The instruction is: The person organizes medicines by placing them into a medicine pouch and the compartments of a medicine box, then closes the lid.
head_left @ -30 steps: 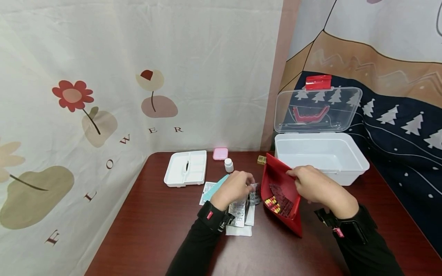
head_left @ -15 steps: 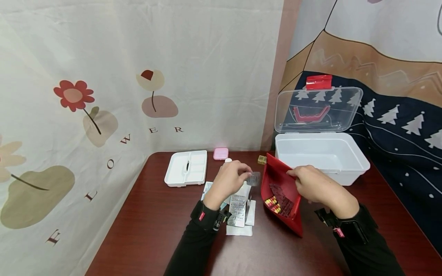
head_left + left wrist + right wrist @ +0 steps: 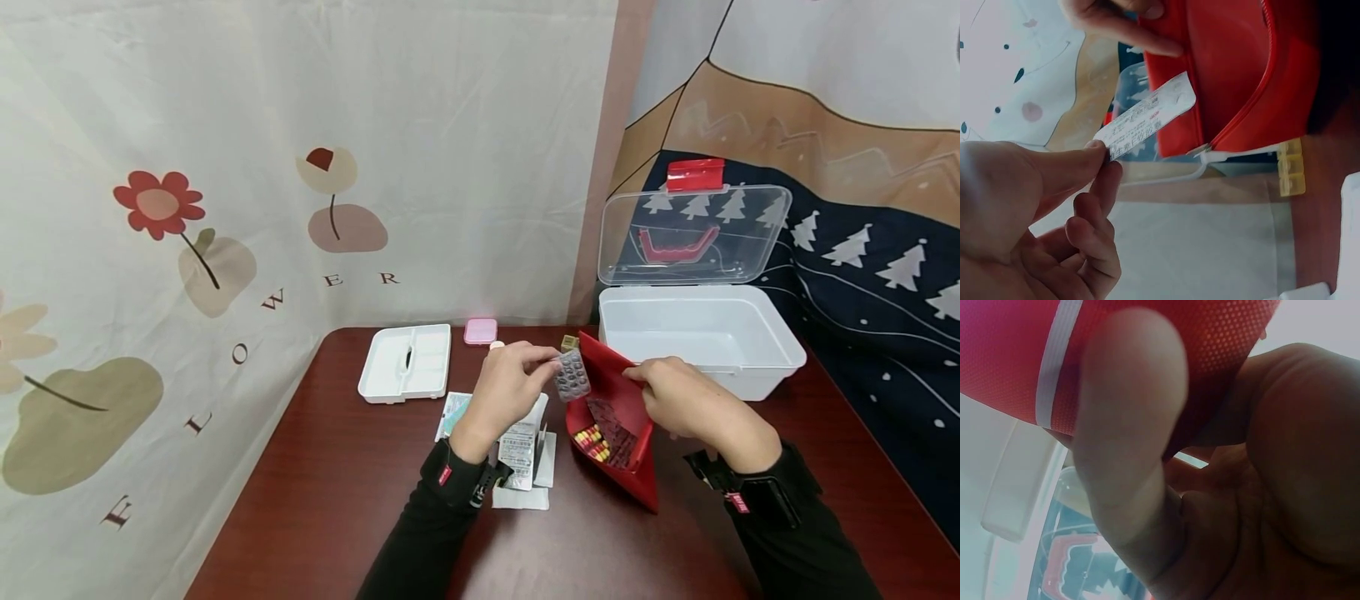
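Note:
Thumb and index finger of my left hand (image 3: 504,390) pinch a blister pack (image 3: 573,375) by one end. The pack overlaps the left side of the open red zip pouch (image 3: 639,482) in the head view. Close up in the left wrist view, the printed silver back of the blister pack (image 3: 1150,117) faces the camera. My right hand (image 3: 693,404) grips the pouch's right edge and holds its mouth wide. Inside the pouch lie a pack of red and yellow capsules (image 3: 592,445) and dark red blister packs (image 3: 617,433).
Behind the pouch stands a white box (image 3: 761,379) with its clear lid raised. A small yellow case (image 3: 569,342) sits near the pouch. Flat packets and a printed silver pack (image 3: 516,450) lie under the left wrist. Farther back are a white compartment case (image 3: 427,367) and a pink case (image 3: 481,332).
My left hand has lifted the blister pack from beside the loose packets, up and then rightward to the pouch. The right hand and pouch have stayed in place.

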`<state>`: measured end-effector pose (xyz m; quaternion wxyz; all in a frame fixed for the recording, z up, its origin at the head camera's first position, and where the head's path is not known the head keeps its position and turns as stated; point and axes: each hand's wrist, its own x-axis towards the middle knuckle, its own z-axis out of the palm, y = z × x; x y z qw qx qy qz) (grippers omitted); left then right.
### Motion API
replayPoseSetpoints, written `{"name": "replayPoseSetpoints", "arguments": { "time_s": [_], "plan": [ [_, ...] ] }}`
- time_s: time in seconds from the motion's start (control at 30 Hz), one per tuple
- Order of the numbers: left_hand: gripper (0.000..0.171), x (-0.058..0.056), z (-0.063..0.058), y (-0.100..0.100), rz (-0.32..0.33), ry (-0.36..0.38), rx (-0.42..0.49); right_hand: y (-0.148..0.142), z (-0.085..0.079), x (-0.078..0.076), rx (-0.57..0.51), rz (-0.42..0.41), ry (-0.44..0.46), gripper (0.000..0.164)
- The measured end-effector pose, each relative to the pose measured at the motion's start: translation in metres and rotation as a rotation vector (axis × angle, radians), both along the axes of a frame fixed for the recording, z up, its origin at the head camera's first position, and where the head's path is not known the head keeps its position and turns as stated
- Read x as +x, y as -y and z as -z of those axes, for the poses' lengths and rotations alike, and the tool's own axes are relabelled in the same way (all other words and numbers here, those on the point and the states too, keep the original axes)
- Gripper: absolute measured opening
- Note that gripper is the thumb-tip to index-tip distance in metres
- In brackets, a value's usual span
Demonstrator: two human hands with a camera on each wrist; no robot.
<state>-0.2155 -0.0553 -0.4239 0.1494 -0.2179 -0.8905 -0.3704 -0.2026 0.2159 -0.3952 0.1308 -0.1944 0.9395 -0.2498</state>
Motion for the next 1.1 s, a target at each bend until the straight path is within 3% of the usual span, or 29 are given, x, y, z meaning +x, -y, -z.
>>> {"name": "replayPoseSetpoints", "arguments": {
  "time_s": [0.27,0.63,0.87,1.1],
  "plan": [
    [0.023,0.003,0.013,-0.018,0.004,0.032,-0.047,0.0,0.001,0.001,0.003,0.01,0.014,0.046],
    [0.024,0.008,0.027,-0.043,0.021,0.075,-0.246,-0.002,0.0,-0.001,0.02,-0.009,-0.021,0.049],
    [0.024,0.015,0.03,-0.053,0.048,0.109,-0.269,-0.002,0.002,0.0,0.015,-0.008,-0.027,0.047],
    [0.026,0.014,0.03,-0.054,0.059,0.095,-0.272,-0.004,0.002,0.0,0.013,-0.011,-0.033,0.046]
  ]
}}
